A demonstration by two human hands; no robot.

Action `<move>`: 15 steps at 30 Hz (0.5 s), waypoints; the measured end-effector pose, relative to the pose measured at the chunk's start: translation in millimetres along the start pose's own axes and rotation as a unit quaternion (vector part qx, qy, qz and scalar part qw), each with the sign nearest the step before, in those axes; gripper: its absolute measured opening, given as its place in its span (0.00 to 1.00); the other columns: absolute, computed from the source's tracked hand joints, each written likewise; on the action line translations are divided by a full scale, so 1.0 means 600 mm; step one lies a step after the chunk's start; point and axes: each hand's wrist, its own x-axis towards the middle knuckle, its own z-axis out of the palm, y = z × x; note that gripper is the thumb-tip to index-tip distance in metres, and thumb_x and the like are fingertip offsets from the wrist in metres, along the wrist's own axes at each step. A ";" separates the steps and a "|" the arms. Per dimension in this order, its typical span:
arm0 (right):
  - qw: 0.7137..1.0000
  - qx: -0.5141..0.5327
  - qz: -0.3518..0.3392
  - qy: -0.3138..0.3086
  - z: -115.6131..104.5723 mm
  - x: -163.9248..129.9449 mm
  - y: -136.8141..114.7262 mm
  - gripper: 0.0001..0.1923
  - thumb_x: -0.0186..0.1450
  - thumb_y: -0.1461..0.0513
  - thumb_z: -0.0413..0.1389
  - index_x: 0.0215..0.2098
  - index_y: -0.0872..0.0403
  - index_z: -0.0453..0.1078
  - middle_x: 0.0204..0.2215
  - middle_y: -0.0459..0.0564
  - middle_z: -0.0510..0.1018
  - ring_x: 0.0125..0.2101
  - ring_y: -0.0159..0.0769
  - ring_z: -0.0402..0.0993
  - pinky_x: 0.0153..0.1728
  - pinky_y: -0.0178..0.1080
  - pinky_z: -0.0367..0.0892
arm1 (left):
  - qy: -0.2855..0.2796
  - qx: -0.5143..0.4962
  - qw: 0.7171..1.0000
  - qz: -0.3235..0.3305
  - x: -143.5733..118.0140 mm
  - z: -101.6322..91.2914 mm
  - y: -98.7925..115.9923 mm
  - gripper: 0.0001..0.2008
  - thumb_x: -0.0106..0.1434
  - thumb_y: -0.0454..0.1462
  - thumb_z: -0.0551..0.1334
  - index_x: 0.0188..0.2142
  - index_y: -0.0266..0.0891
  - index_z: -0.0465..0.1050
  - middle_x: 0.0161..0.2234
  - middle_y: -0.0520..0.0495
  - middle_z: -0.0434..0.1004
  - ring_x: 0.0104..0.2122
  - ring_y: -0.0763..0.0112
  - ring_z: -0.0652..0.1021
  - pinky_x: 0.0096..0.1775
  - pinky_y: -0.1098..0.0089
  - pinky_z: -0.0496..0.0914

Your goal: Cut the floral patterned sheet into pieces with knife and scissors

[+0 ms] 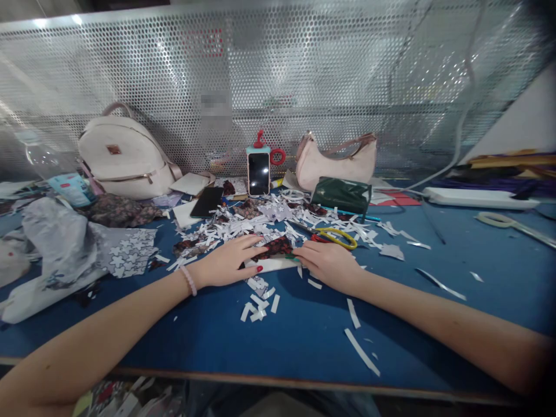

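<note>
I see both hands flat on the blue felt-covered counter [434, 255], working 1 small piece between them: a dark floral-printed fabric strip [275, 248] lying on top of a white paper card [271, 265]. The left hand [226, 262] presses down on the strip and card with fingers spread and extended; its grip is released, not clenched, pinning rather than grasping. The right hand [329, 263] meets the strip's right end with fingers curled toward it. I cannot tell whether that grip is pinching the fabric edge or only touching it, because the fingertips are hidden behind the knuckles.

As I judge it, the main risk is slippage. The strip lies loose on the card, and the card lies loose on felt among many white paper offcuts [259, 307]. If 1 hand pulls while the other eases its pressure, the fabric could skew off the card or pick up scraps underneath it.

The yellow-and-red handled scissors [330, 234] lie just beyond the right hand, blades pointing left toward the clutter. A reach without looking could catch the blades or drag them into the strip.

Farther back, a black smartphone [207, 202] lies flat near the scrap pile, and a phone in a teal-and-red case [259, 171] stands upright. A broad sweep of scraps could knock either one.
</note>
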 end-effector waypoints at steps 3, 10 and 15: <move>1.000 -0.002 -0.007 0.001 0.001 -0.001 0.001 0.14 0.68 0.64 0.43 0.37 0.57 0.71 0.29 0.51 0.75 0.27 0.33 0.71 0.24 0.34 0.59 | -0.001 -0.002 1.000 -0.002 0.000 0.000 0.000 0.24 0.66 0.45 0.52 0.58 0.38 0.60 0.62 0.40 0.52 0.61 0.58 0.56 0.59 0.57 0.54; 1.000 0.003 -0.016 -0.003 0.000 -0.002 0.002 0.14 0.68 0.64 0.42 0.38 0.57 0.70 0.28 0.50 0.75 0.26 0.33 0.71 0.23 0.34 0.57 | -0.012 -0.013 1.000 -0.011 0.000 0.000 0.000 0.25 0.67 0.48 0.49 0.59 0.39 0.58 0.63 0.41 0.50 0.62 0.58 0.55 0.60 0.56 0.53; 1.000 0.009 -0.024 0.003 -0.001 -0.002 0.003 0.16 0.69 0.63 0.41 0.38 0.57 0.70 0.28 0.50 0.75 0.26 0.33 0.71 0.23 0.34 0.57 | -0.019 -0.018 1.000 -0.017 0.001 -0.002 0.002 0.26 0.67 0.48 0.49 0.60 0.39 0.58 0.63 0.42 0.49 0.62 0.57 0.54 0.60 0.56 0.53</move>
